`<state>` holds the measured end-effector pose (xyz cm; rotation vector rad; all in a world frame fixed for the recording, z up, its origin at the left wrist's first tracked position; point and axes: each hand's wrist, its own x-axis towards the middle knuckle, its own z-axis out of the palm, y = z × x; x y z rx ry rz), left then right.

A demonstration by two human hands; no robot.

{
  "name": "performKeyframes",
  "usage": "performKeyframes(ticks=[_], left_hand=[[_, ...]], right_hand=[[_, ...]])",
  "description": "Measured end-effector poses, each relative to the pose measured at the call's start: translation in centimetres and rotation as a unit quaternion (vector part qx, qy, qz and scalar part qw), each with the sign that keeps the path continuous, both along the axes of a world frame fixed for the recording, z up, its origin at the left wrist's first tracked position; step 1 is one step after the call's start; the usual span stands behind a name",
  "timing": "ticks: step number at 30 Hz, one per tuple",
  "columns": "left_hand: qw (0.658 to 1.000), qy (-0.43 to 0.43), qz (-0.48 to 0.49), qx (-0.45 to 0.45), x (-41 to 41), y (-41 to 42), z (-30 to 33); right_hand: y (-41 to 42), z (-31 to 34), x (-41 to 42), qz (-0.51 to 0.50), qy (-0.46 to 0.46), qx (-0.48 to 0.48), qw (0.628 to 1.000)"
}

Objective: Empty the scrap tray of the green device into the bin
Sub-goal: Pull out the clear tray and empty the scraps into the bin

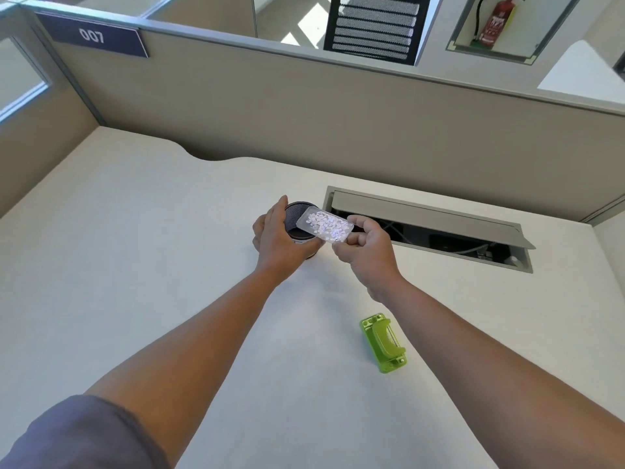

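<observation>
In the upper left of the frame, a dark blue sign is sitting on the top rail of the grey partition, and it is showing the white number "007". In the upper right, a red fire extinguisher is standing in a wall recess; its label is carrying pale print that is too small and blurred to read. Nothing else in view is bearing readable text.

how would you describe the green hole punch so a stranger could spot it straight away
Start at the white desk and find the open cable hatch set into it. Nearer the person than the hatch, beside the right forearm, lies the hole punch, apart from both hands. It is the only lime-green thing on the desk.
</observation>
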<state>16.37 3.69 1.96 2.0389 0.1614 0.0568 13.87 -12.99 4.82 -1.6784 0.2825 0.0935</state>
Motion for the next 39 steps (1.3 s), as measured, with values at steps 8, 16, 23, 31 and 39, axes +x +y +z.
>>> performKeyframes(ticks=[8,16,23,31,39], left_hand=[[1.000,0.008,0.005,-0.020,0.3,0.5,-0.4],[1.000,0.005,-0.003,-0.029,0.6,1.0,-0.9],[1.000,-0.004,-0.002,-0.026,0.8,1.2,-1.3],[1.000,0.000,-0.001,-0.029,1.0,1.3,-1.5],[1.000,-0.001,-0.004,-0.028,0.8,1.2,-1.0]], right_hand=[[0.6,0.5,1.9,0.034,-0.010,-0.057,0.998],[1.3,1.7,3.3,0.061,-0.018,-0.130,0.990],[1.9,1.6,4.2,0.090,-0.027,-0.192,0.977],[2.8,1.7,4.5,0.124,-0.068,-0.285,0.948],[4.1,1.4,4.7,0.083,-0.080,-0.322,0.940]])
